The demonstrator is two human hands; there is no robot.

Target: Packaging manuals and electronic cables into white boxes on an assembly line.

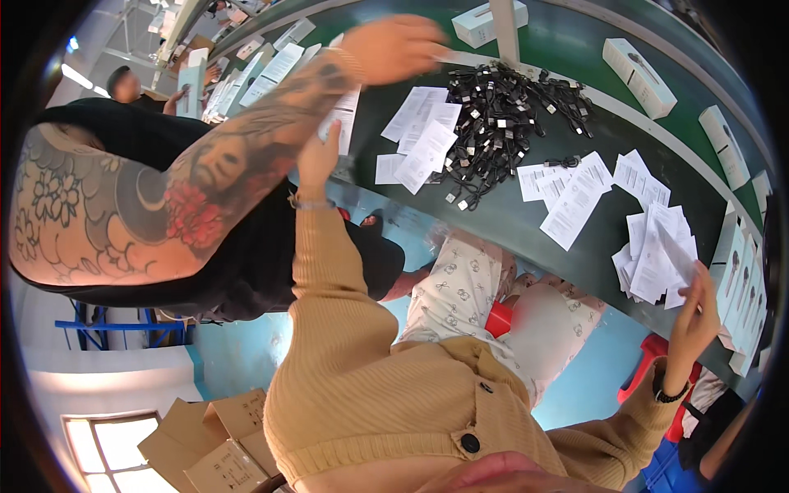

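My left hand (317, 160) reaches up at the left, beside a white printed sheet (343, 122). A co-worker's tattooed forearm hides most of its fingers; one stretched digit shows, and what it holds, if anything, is out of sight. At the right, my right hand (694, 316) pinches the edge of a folded paper leaflet (677, 256) that is lifted over a loose pile of leaflets (645, 267). More leaflets (575, 201) lie fanned out left of that pile, with one coiled black cable (563, 162) on them. A large heap of black cables (493, 115) with metal plugs lies mid-table.
The co-worker's tattooed arm (238, 172) crosses above my left hand, its hand blurred over the table. Leaflets (426, 135) lie left of the cables. White boxes (639, 78) rest on the green conveyor (567, 49) behind a rail. Several boxes (742, 279) stand at the right edge.
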